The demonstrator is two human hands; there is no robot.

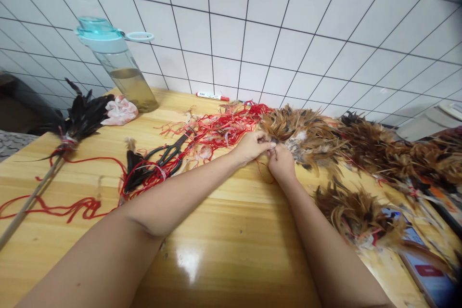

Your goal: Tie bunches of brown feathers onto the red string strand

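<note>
My left hand (pixel 250 147) and my right hand (pixel 280 161) meet at the near edge of a pile of brown feathers (pixel 303 137) on the wooden table (pixel 224 245). Both hands are closed in a pinch on the feathers' base, fingertips touching each other. A thin red string (pixel 265 171) hangs below the hands. A tangle of red strings (pixel 220 130) lies just left of the hands. Black scissors (pixel 169 154) rest among the strings further left.
A stick with black feathers (pixel 77 122) tied on lies at the left. A water bottle (pixel 121 65) and pink cloth (pixel 120 109) stand behind it. More brown feather bundles (pixel 361 214) and a phone (pixel 429 269) lie at right. A marker (pixel 212 96) sits by the tiled wall.
</note>
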